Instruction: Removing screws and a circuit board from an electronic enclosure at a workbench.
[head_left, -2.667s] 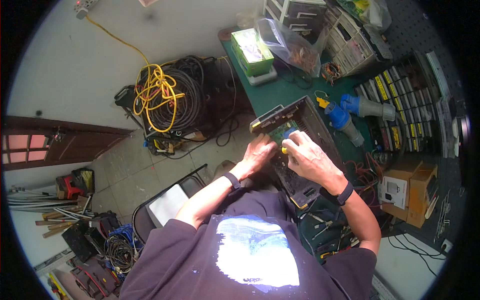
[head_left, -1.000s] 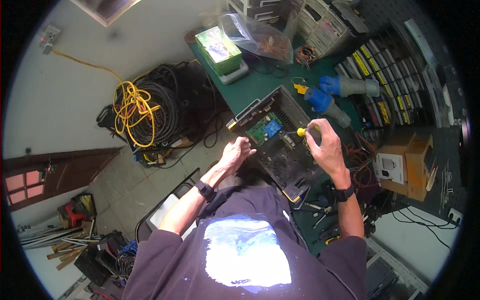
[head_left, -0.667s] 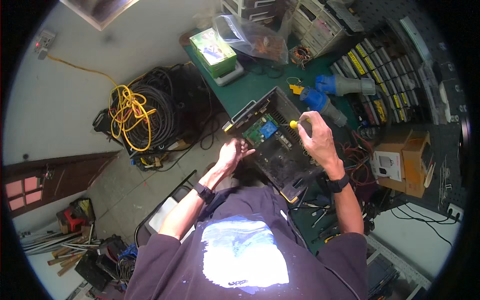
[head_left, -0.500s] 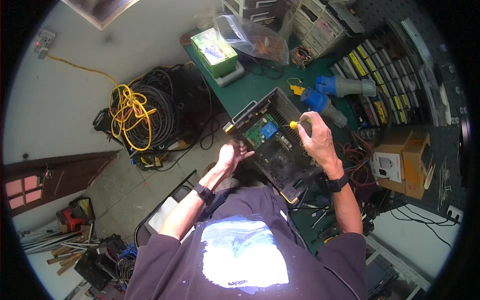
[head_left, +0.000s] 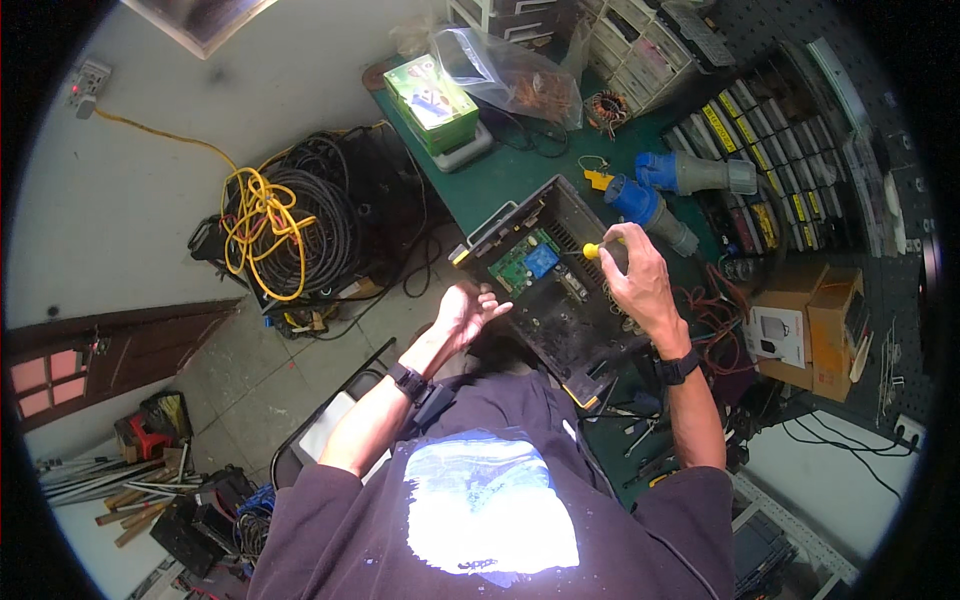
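Note:
An uncovered dark metal housing (head_left: 545,335) lies tilted before me, its inside showing. Within it is a green circuit board (head_left: 512,268) carrying a blue block (head_left: 541,262). My right hand (head_left: 640,280) is over the housing's right side, thumb and fingers pinching a small tool with a yellow rounded end (head_left: 591,251); its other end is hidden by the hand. At the housing's near left edge, my left hand (head_left: 464,312) has loosely curled fingers, held apart. I see nothing in it, and cannot tell whether it touches the edge.
Blue-and-grey industrial plugs (head_left: 690,174) lie on the green bench (head_left: 480,190) beyond the housing. A green box (head_left: 430,100), a copper-wound ring coil (head_left: 606,112) and drawer units stand farther back. Cardboard boxes (head_left: 805,325) are at right, coiled cables (head_left: 300,225) at left.
The fingers of my left hand have shifted and uncurled slightly beside the housing. My right hand keeps its pinch on the yellow-ended tool. The whole view has moved a little.

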